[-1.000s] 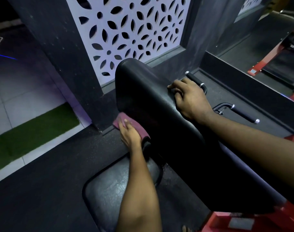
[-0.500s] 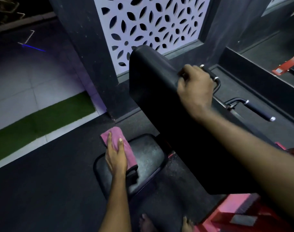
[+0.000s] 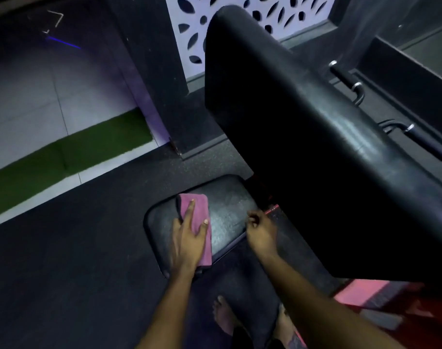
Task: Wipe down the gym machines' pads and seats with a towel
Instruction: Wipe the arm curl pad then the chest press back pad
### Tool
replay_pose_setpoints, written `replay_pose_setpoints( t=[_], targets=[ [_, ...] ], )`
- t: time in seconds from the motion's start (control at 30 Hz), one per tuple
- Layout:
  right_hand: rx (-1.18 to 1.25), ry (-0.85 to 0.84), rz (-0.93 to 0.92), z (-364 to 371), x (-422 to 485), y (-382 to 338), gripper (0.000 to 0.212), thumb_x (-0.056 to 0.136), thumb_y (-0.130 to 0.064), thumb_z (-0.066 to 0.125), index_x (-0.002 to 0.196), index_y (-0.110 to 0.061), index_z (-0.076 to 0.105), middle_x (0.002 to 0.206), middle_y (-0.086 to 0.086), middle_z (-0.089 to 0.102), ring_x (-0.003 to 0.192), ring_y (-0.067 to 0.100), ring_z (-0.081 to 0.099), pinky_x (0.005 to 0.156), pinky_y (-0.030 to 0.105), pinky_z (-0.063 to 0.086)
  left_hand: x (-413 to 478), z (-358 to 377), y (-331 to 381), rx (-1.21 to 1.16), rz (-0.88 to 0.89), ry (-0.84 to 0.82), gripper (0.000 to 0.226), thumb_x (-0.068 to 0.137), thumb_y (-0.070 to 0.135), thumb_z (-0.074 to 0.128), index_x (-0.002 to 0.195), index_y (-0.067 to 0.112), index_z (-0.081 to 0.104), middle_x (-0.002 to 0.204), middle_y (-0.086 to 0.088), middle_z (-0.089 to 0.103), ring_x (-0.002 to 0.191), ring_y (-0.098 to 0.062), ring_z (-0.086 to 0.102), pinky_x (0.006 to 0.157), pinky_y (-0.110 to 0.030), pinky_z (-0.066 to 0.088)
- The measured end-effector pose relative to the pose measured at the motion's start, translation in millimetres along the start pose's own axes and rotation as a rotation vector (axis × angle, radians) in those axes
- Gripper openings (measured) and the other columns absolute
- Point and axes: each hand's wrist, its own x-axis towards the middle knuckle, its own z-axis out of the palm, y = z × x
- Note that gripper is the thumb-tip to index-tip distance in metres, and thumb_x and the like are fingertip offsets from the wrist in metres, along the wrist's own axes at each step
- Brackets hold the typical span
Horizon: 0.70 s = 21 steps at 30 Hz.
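Pressing the folded pink towel [image 3: 199, 210] flat against the seat [image 3: 227, 217], the left hand [image 3: 187, 238] lay with its fingers straight and spread. The cloth covered the left part of the pad and reached its near edge. The right hand [image 3: 261, 231] was apart from the left, at the seat's right edge, with its fingers curled. Whether it pinched that edge or merely hung beside it could not be told. The big back pad [image 3: 303, 147] slanted above and to the right, with two black handles [image 3: 426, 144] beyond it.

The step in hand appeared to be the wiping of the seat, and most of the pad lay uncovered to the right of the cloth. Doing it well probably called for an even, flat palm and overlapping strokes carried across to the right side. The strokes would run over the rounded rim and into the dark gap beneath the back pad, where grime likely gathered. Steadying the seat with the free hand would help, provided those fingers stayed out of the towel's path.
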Motion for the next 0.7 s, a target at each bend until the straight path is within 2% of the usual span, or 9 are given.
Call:
replay_pose_setpoints(
  t=[0.07,0.17,0.2,0.27,0.37,0.47,0.53,0.63,0.7],
  targets=[
    [0.021,0.018,0.098,10,1,22,0.025,0.093,-0.001,0.061,0.116,-0.005,0.069,0.109,0.013,0.072,0.107,0.030,0.066,0.082,0.019,0.040,10,20,-4,0.149,0.124,-0.038,0.063,0.098,0.061,0.043,0.154,0.054,0.016,0.130,-0.010,0.044,0.113,-0.031,0.051,0.089,-0.040,0.048],
    [0.019,0.031,0.193,19,5,50,0.034,0.097,-0.001,0.054,0.128,-0.008,0.064,0.123,0.014,0.069,0.113,0.030,0.064,0.080,0.019,0.036,28,56,-2,0.371,0.311,-0.058,0.061,0.101,0.057,0.035,0.157,0.049,0.013,0.156,-0.015,0.026,0.124,-0.031,0.046,0.096,-0.045,0.050],
    [0.010,0.032,0.201,20,5,56,0.038,0.097,0.000,0.052,0.132,-0.010,0.062,0.127,0.013,0.067,0.114,0.030,0.063,0.079,0.018,0.035,34,65,7,0.391,0.327,-0.052,0.059,0.102,0.056,0.033,0.157,0.048,0.012,0.159,-0.016,0.020,0.127,-0.032,0.045,0.095,-0.045,0.052],
    [-0.008,0.050,0.181,23,6,68,0.046,0.095,0.005,0.048,0.135,-0.012,0.061,0.131,0.011,0.065,0.113,0.029,0.063,0.078,0.018,0.035,44,82,32,0.320,0.352,-0.039,0.056,0.103,0.053,0.033,0.155,0.046,0.012,0.158,-0.017,0.021,0.128,-0.034,0.046,0.091,-0.047,0.055],
    [0.003,0.087,0.151,22,8,76,0.046,0.094,0.007,0.047,0.131,-0.013,0.064,0.122,0.010,0.071,0.097,0.023,0.062,0.074,0.019,0.036,58,101,58,0.358,0.518,-0.125,0.053,0.104,0.053,0.035,0.154,0.046,0.020,0.159,-0.020,0.022,0.131,-0.035,0.044,0.088,-0.046,0.056],
    [0.038,0.139,0.147,19,15,82,0.046,0.091,0.011,0.049,0.128,-0.010,0.068,0.111,0.010,0.073,0.093,0.017,0.061,0.072,0.013,0.035,74,104,47,0.378,0.626,-0.113,0.049,0.103,0.054,0.039,0.151,0.046,0.033,0.156,-0.022,0.030,0.120,-0.037,0.053,0.078,-0.046,0.058],
    [0.041,0.138,0.158,18,18,82,0.046,0.089,0.011,0.054,0.125,-0.011,0.070,0.105,0.006,0.073,0.096,0.020,0.065,0.070,0.008,0.034,93,98,39,0.357,0.575,-0.058,0.048,0.104,0.052,0.040,0.150,0.043,0.037,0.147,-0.021,0.041,0.111,-0.036,0.058,0.074,-0.044,0.056],
    [0.057,0.090,0.180,17,20,80,0.042,0.091,0.009,0.058,0.128,-0.008,0.068,0.111,0.010,0.072,0.094,0.013,0.059,0.066,-0.003,0.032,125,91,47,0.318,0.223,0.094,0.049,0.104,0.049,0.041,0.151,0.041,0.035,0.134,-0.019,0.046,0.103,-0.031,0.056,0.077,-0.041,0.055],
    [0.063,0.077,0.184,16,21,81,0.042,0.092,0.010,0.058,0.130,-0.005,0.067,0.117,0.012,0.072,0.095,0.010,0.055,0.064,-0.009,0.029,124,91,56,0.309,0.140,0.111,0.049,0.103,0.047,0.042,0.151,0.040,0.035,0.137,-0.019,0.042,0.096,-0.029,0.059,0.070,-0.038,0.054]
  ],
)
